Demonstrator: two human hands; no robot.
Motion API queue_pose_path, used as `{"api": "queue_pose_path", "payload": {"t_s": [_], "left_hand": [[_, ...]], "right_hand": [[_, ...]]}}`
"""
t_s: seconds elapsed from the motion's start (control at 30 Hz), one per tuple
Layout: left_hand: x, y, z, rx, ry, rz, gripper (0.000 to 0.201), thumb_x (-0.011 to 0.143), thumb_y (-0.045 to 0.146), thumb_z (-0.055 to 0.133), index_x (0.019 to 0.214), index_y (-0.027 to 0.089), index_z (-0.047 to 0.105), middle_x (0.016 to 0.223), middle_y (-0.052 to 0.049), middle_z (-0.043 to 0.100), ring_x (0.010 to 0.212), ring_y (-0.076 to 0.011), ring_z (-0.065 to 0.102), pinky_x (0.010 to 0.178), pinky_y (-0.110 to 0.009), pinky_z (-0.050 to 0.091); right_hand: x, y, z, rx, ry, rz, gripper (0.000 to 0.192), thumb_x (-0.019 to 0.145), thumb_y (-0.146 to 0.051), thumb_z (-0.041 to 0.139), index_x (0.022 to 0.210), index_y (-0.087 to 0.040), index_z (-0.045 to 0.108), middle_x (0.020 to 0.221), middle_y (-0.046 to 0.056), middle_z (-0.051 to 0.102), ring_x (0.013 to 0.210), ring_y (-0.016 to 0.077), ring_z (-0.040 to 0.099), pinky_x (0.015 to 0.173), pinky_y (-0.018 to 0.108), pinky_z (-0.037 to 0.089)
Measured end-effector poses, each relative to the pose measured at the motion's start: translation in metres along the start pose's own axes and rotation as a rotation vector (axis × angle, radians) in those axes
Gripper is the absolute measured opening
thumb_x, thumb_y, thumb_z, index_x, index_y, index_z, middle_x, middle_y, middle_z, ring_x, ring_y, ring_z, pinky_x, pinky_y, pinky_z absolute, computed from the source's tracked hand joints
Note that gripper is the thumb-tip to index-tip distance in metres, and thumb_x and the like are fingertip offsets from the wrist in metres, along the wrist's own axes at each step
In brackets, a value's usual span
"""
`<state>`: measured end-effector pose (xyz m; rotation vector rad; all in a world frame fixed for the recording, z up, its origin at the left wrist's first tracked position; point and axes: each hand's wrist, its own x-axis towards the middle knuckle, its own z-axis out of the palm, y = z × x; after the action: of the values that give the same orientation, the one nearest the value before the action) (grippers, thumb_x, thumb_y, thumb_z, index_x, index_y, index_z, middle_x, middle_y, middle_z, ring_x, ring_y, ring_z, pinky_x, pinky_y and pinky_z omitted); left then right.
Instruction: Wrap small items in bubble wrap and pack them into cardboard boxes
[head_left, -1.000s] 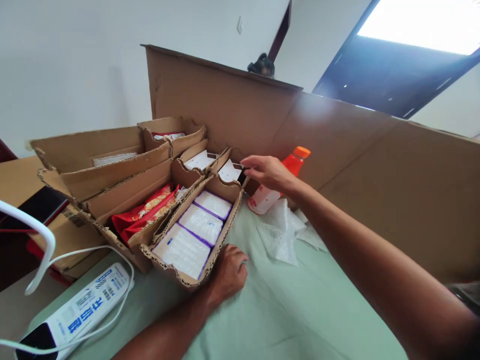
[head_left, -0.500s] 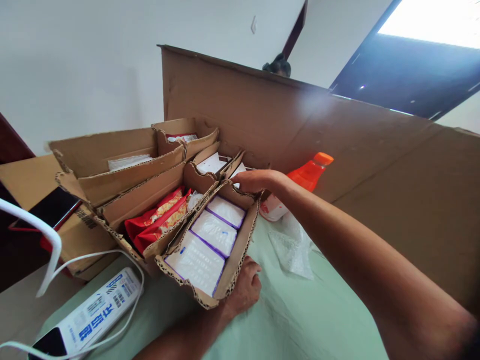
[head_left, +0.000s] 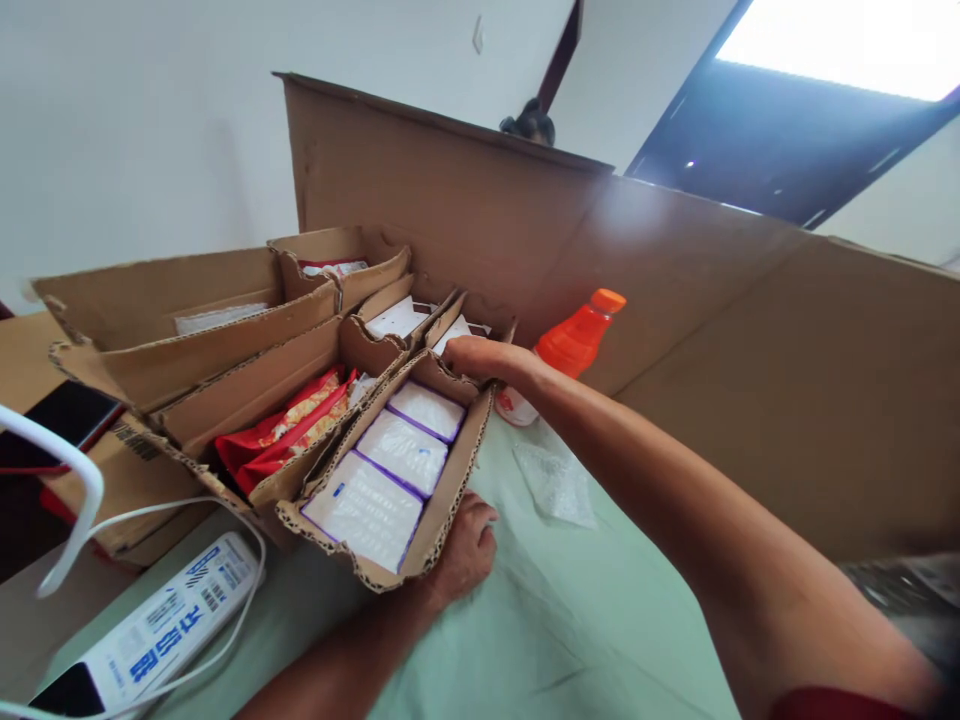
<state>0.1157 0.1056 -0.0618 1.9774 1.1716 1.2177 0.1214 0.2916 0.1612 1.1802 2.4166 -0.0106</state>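
My right hand [head_left: 480, 360] reaches in from the right, its fingers closed over the cardboard edge between a small compartment and the long cardboard box [head_left: 442, 530]. That long box holds three wrapped white tissue packs [head_left: 401, 450] with purple edges. My left hand [head_left: 469, 545] rests on the green cloth [head_left: 570, 620] against the long box's lower right side. Its fingers are curled in, with nothing seen in them; its palm is hidden. White cards [head_left: 454, 330] show in the small compartment by my right hand. Red snack bags [head_left: 289, 425] lie in the neighbouring box.
An orange-capped bottle [head_left: 574, 335] stands behind my right forearm, with bubble wrap [head_left: 555, 480] near it. A tall cardboard panel [head_left: 450, 180] runs behind the boxes. At lower left lie a white box [head_left: 169, 610] and a cable [head_left: 75, 460]. A person's head [head_left: 531, 123] shows above the panel.
The view has shifted, so everything appears further left and slightly higher. My right hand sits slightly back from the small compartment, showing more white card. My left hand stays beside the long box.
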Motion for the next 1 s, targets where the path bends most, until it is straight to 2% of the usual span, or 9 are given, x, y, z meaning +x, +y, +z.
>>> {"api": "queue_pose_path", "payload": {"t_s": [0.07,0.17,0.3,0.5,0.6,0.67,0.77,0.93,1.0], "left_hand": [[-0.001,-0.001,0.000,-0.009,-0.002,0.002,0.025,0.070,0.004,0.053,0.085,0.018,0.067,0.087,-0.007,0.069,0.093,-0.0229,0.060,0.087,-0.036,0.048],[-0.004,-0.004,0.002,-0.022,-0.005,-0.001,0.025,0.071,0.005,0.051,0.085,0.018,0.068,0.088,-0.007,0.070,0.094,-0.0238,0.060,0.089,-0.039,0.047],[-0.007,-0.003,0.001,-0.026,-0.015,-0.004,0.027,0.071,0.006,0.050,0.086,0.018,0.068,0.091,-0.007,0.070,0.095,-0.0239,0.060,0.089,-0.040,0.047],[-0.006,0.003,-0.004,0.017,-0.032,0.000,0.026,0.074,0.006,0.050,0.086,0.019,0.069,0.088,-0.006,0.071,0.094,-0.0228,0.059,0.088,-0.038,0.047],[-0.005,0.004,-0.004,0.037,-0.037,0.002,0.026,0.072,0.006,0.052,0.086,0.019,0.069,0.089,-0.006,0.071,0.094,-0.0228,0.059,0.088,-0.037,0.047],[-0.005,0.004,-0.003,0.044,-0.040,0.001,0.026,0.071,0.006,0.052,0.086,0.018,0.069,0.088,-0.006,0.071,0.093,-0.0228,0.060,0.087,-0.037,0.046],[-0.004,0.002,-0.001,0.043,-0.033,-0.006,0.027,0.070,0.006,0.052,0.087,0.018,0.069,0.088,-0.006,0.071,0.093,-0.0226,0.060,0.088,-0.037,0.046],[-0.003,-0.001,0.002,0.033,-0.030,-0.002,0.025,0.070,0.006,0.053,0.085,0.019,0.068,0.087,-0.006,0.070,0.092,-0.0228,0.059,0.087,-0.037,0.046],[-0.002,-0.002,0.003,0.031,-0.031,-0.004,0.024,0.070,0.006,0.054,0.085,0.019,0.067,0.088,-0.007,0.069,0.094,-0.0235,0.059,0.088,-0.038,0.046]], "right_hand": [[-0.023,0.010,-0.006,0.097,0.129,0.025,0.021,0.089,-0.010,0.056,0.101,-0.010,0.073,0.099,0.009,0.075,0.092,0.0197,0.069,0.076,0.024,0.050],[-0.078,0.040,-0.005,0.540,0.507,0.095,0.024,0.087,-0.012,0.051,0.103,-0.012,0.070,0.092,0.007,0.075,0.080,0.0159,0.070,0.071,0.023,0.051],[-0.158,0.086,0.039,1.120,0.891,0.332,0.010,0.082,-0.023,0.063,0.089,-0.018,0.068,0.082,0.005,0.073,0.073,0.0155,0.069,0.075,0.027,0.055],[-0.214,0.128,0.159,1.245,0.976,0.690,0.018,0.081,-0.043,0.062,0.080,-0.024,0.061,0.071,0.007,0.070,0.057,0.0214,0.066,0.056,0.033,0.053],[-0.218,0.132,0.181,1.245,1.043,0.765,0.019,0.079,-0.045,0.061,0.076,-0.026,0.059,0.062,0.005,0.066,0.050,0.0209,0.061,0.048,0.033,0.047],[-0.214,0.124,0.170,1.198,1.067,0.708,0.017,0.080,-0.043,0.058,0.078,-0.026,0.060,0.064,0.005,0.067,0.050,0.0204,0.061,0.048,0.033,0.046],[-0.189,0.093,0.123,1.063,1.012,0.505,0.018,0.079,-0.039,0.060,0.085,-0.023,0.067,0.076,0.007,0.073,0.061,0.0209,0.065,0.054,0.032,0.049],[-0.090,0.018,0.022,0.684,0.870,0.010,0.024,0.085,-0.026,0.059,0.102,-0.017,0.074,0.100,0.006,0.076,0.088,0.0186,0.068,0.081,0.029,0.050],[-0.043,-0.006,-0.009,0.537,0.777,-0.090,0.029,0.088,-0.019,0.056,0.111,-0.017,0.073,0.107,0.005,0.075,0.095,0.0168,0.067,0.085,0.026,0.048]]}}
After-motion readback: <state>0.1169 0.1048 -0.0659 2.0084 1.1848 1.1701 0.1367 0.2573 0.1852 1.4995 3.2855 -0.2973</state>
